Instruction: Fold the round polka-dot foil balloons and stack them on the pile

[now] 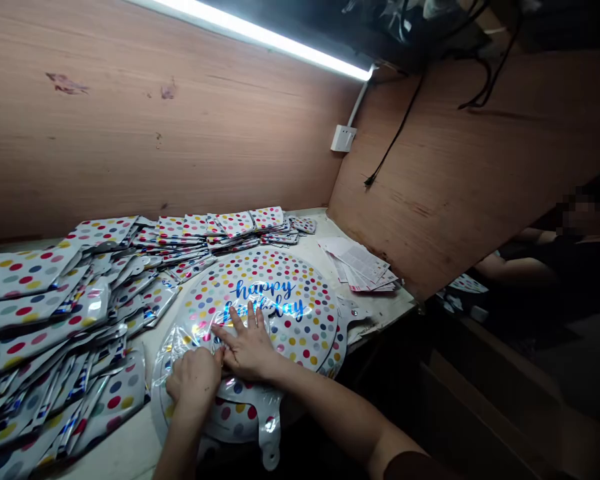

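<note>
Round polka-dot foil balloons point(300, 333) lie flat and overlapping on the table, the top one printed "happy birthday" in blue. My right hand point(250, 343) presses on the top balloon with its fingers spread, over the lower part of the lettering. Just left of it, my left hand point(195, 377) is closed at the balloon's left part, its fingertips near my right thumb. What my left fingers hold, if anything, is hidden. A balloon tail point(269, 427) hangs over the table's front edge.
Folded polka-dot balloons point(55, 320) are heaped at the left, with more stacks point(235, 227) along the back wall. Printed papers point(363, 263) lie at the right corner. A black cable point(397, 143) hangs over the right panel. Another person's arm point(515, 270) is at the far right.
</note>
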Tool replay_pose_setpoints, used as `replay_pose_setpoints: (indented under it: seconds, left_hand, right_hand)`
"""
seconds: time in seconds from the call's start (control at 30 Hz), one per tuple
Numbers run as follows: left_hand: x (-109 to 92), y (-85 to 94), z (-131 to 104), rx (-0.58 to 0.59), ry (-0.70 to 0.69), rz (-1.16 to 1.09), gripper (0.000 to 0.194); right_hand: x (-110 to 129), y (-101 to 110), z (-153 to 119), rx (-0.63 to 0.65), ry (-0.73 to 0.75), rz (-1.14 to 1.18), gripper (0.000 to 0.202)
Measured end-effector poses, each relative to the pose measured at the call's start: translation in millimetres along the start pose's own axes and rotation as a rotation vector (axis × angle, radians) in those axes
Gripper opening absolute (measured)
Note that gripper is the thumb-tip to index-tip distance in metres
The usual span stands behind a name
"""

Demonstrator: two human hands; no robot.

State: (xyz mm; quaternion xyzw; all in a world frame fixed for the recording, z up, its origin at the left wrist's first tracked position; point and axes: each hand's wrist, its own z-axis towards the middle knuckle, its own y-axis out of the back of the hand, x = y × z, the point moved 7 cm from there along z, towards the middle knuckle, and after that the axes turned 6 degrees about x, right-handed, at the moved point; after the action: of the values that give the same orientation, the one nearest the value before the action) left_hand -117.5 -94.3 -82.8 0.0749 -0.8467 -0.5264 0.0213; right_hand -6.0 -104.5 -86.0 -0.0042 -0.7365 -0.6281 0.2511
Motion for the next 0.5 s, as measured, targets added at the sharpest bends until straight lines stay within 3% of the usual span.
replay_pose_setpoints:
  seconds: [0.27, 0.37, 0.43, 0.5]
  left_hand:
    - [-9, -10.1, -18, -0.2, -0.061, -0.099, 0.034]
    - [-5, -15.0, -20, -0.313, 0.017, -0.211, 0.031]
    - [-2, -18.1, -19, -0.315, 0.103, -0.285, 0.036]
    - [-1, -20.7, -15, -0.242, 0.166, -0.354, 0.035]
  right_hand:
    - [-25, -17, 13, -0.023, -0.063, 0.072, 0.06]
    - [-29, -24, 18, -0.063, -0.007, 0.035, 0.053]
    - [-28, -30, 19, -0.08, 0.03, -0.053, 0.05]
    - [-27, -36, 19, -0.104, 0.026, -0.13, 0.048]
